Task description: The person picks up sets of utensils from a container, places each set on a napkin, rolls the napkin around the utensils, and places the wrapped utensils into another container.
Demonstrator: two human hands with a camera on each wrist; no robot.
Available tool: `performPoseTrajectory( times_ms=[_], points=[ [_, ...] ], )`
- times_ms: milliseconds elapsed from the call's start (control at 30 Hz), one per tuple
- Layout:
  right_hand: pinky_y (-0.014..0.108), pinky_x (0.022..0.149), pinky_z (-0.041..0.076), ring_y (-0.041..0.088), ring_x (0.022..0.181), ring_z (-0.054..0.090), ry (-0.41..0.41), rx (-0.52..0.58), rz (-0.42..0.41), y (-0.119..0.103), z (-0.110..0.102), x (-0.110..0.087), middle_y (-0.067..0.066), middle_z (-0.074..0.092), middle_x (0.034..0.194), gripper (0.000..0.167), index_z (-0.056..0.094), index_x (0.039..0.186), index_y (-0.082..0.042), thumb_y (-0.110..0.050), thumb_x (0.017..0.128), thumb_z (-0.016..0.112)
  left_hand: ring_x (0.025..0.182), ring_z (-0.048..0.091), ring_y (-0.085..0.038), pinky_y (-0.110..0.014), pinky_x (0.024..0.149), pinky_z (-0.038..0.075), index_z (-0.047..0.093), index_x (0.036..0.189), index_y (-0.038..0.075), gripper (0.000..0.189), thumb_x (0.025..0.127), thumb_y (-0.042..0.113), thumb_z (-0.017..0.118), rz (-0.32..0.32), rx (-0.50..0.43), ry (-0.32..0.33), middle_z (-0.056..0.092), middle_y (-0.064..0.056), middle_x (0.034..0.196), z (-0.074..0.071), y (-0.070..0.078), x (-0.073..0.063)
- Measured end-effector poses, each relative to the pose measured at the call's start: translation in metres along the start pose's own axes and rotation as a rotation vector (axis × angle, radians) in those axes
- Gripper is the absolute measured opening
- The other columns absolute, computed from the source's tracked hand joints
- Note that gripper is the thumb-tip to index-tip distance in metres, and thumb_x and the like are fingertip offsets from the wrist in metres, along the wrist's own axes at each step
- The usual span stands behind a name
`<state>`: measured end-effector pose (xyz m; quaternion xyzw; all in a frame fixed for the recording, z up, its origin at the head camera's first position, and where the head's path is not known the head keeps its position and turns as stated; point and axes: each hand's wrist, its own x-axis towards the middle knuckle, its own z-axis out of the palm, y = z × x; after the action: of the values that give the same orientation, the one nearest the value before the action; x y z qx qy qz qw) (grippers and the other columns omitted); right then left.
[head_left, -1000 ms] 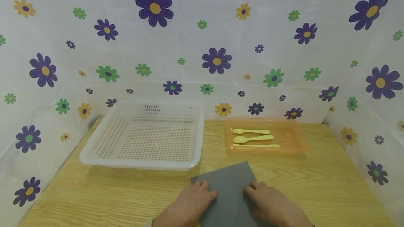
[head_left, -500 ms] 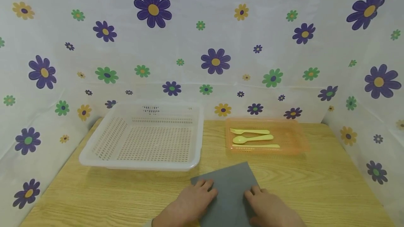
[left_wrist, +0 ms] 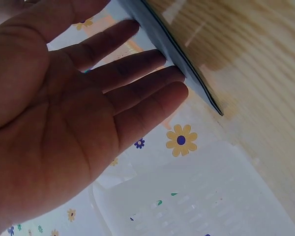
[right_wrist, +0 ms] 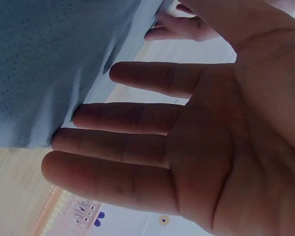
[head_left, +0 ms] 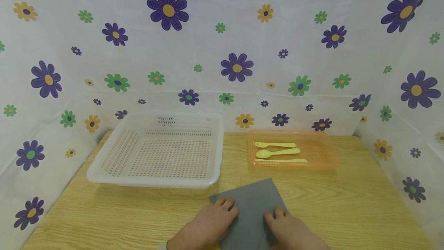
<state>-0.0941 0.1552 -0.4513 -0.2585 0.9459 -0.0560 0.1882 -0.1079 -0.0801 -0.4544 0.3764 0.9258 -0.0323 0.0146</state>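
Note:
A folded grey cloth [head_left: 251, 207] lies flat at the near middle of the table, several thin layers showing at its edge in the left wrist view. My left hand [head_left: 212, 225] rests on its left side with fingers extended, fingertips pressing the surface. On the right side of the cloth, my right hand [head_left: 294, 231] touches it with straight fingertips. The right wrist view shows those fingers [right_wrist: 123, 115] spread against the dimpled fabric, palm bare. Neither hand curls round anything. The cloth's nearest end runs out of the head view.
A white perforated plastic basket [head_left: 173, 182] stands at the back left of the wooden table [head_left: 138, 219]. At the back right is an orange tray [head_left: 320, 157] with a yellow fork [head_left: 277, 145], spoon [head_left: 279, 152] and knife [head_left: 282, 161]. A flowered curtain [head_left: 208, 45] surrounds the table.
My right hand has slid left and a little nearer across the cloth. The left hand's fingers have shifted slightly right, then stayed put. Basket and tray have not moved.

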Motion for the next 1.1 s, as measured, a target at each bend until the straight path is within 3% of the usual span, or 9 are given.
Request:
performPoseTrajectory(
  times_ms=[133, 400, 700, 1100],
  points=[
    [0.040, 0.067, 0.053, 0.031, 0.084, 0.060, -0.014, 0.017, 0.037, -0.0021, 0.0014, 0.0027, 0.011, 0.055, 0.097, 0.072, 0.055, 0.125, -0.006, -0.037, 0.070, 0.089, 0.115, 0.058, -0.021, -0.029, 0.074, 0.055, 0.062, 0.116, 0.017, 0.029, 0.090, 0.021, 0.072, 0.007, 0.032, -0.011, 0.059, -0.004, 0.131, -0.0004, 0.0004, -0.0011],
    [0.046, 0.069, 0.054, 0.033, 0.086, 0.060, -0.026, 0.038, 0.070, -0.0041, 0.0006, 0.0050, 0.014, 0.055, 0.102, 0.070, 0.058, 0.123, -0.008, -0.036, 0.068, 0.091, 0.124, 0.053, -0.022, -0.032, 0.083, 0.054, 0.058, 0.129, 0.018, 0.052, 0.086, 0.044, 0.075, -0.001, 0.010, -0.128, 0.052, -0.004, 0.140, -0.0032, -0.0010, -0.0009],
    [0.038, 0.060, 0.050, 0.027, 0.073, 0.055, 0.009, 0.056, 0.014, -0.0028, -0.0005, 0.0019, 0.010, 0.052, 0.091, 0.063, 0.059, 0.117, -0.007, -0.034, 0.069, 0.090, 0.122, 0.053, -0.021, -0.032, 0.086, 0.054, 0.059, 0.127, 0.019, 0.052, 0.086, 0.046, 0.075, -0.015, 0.011, -0.136, 0.053, -0.004, 0.138, -0.0037, 0.0003, 0.0010],
    [0.039, 0.061, 0.051, 0.028, 0.077, 0.056, 0.009, 0.065, 0.027, -0.0023, -0.0010, 0.0019, 0.010, 0.053, 0.096, 0.064, 0.059, 0.117, -0.009, -0.036, 0.068, 0.091, 0.124, 0.053, -0.022, -0.034, 0.087, 0.053, 0.058, 0.129, 0.019, 0.052, 0.086, 0.045, 0.075, -0.022, -0.005, -0.153, 0.052, -0.004, 0.140, -0.0028, 0.0008, 0.0015]
  ],
)
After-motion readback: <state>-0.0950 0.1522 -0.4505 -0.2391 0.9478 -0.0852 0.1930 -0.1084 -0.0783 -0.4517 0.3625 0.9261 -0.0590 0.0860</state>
